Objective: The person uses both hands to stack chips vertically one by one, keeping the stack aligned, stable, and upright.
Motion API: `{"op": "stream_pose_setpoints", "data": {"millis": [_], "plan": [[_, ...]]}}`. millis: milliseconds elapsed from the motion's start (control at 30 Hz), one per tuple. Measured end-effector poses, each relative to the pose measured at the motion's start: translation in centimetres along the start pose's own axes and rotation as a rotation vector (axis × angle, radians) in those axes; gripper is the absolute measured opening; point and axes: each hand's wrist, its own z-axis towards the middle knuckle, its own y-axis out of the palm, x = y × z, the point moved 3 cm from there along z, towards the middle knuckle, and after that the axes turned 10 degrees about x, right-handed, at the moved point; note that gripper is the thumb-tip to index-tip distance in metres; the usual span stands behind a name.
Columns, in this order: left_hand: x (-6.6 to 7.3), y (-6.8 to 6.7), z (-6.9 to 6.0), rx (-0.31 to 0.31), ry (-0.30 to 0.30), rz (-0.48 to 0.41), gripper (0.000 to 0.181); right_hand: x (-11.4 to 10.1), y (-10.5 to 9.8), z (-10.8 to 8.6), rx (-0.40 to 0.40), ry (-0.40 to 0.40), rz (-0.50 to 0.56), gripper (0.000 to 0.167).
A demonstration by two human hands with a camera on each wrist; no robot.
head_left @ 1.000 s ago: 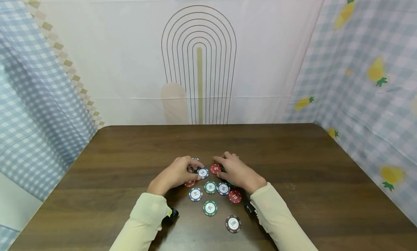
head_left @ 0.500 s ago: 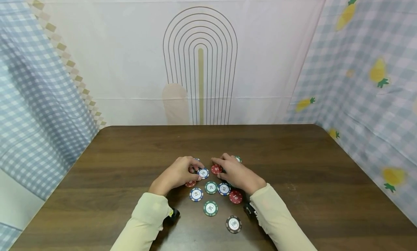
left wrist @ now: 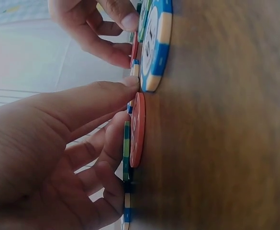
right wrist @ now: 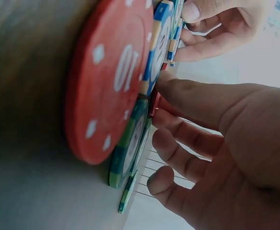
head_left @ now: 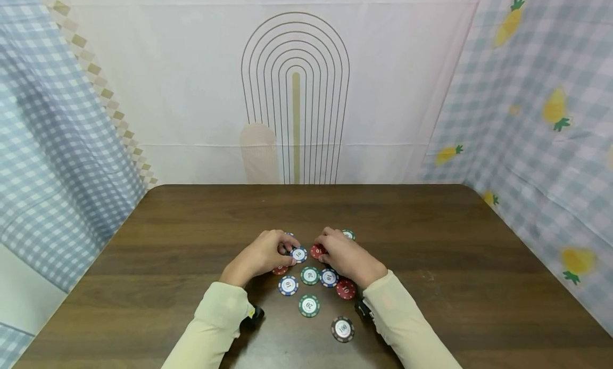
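Observation:
My left hand (head_left: 263, 256) pinches a blue-and-white poker chip (head_left: 299, 254) at its edge, thumb in front and fingers behind. Just to its right, my right hand (head_left: 351, 257) has thumb and forefinger around a red poker chip (head_left: 316, 251), partly covered by the fingers. In the right wrist view the thumb (right wrist: 187, 93) lies against the red chip's near side. Another red chip (head_left: 280, 270) lies beneath the left thumb. In the left wrist view a green chip (left wrist: 126, 153) stands close to the left hand's lower fingers.
Between my forearms lie several loose chips: green (head_left: 309, 276), blue (head_left: 329, 277), red (head_left: 346, 289), another blue (head_left: 288, 285), another green (head_left: 308, 306) and black (head_left: 342, 329). One more green chip (head_left: 348, 234) lies beyond the right hand. The wooden table (head_left: 191, 214) meets hanging cloth behind.
My right hand has shifted slightly, its fingers drawing in around the red chip and covering more of it. The green chip behind that hand shows more. The left hand stays with the blue chip.

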Motion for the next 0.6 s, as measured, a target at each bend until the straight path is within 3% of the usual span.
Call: {"op": "stream_pose_setpoints", "data": {"millis": [267, 600], "plan": [[-0.18, -0.01, -0.11, -0.003, -0.011, -0.011, 0.025, 0.47, 0.06, 0.09, -0.012, 0.045, -0.021, 0.025], [-0.14, 0.04, 0.05, 0.004, 0.000, -0.013, 0.025, 0.90, -0.07, 0.53, 0.052, 0.048, 0.057, 0.027]]}}
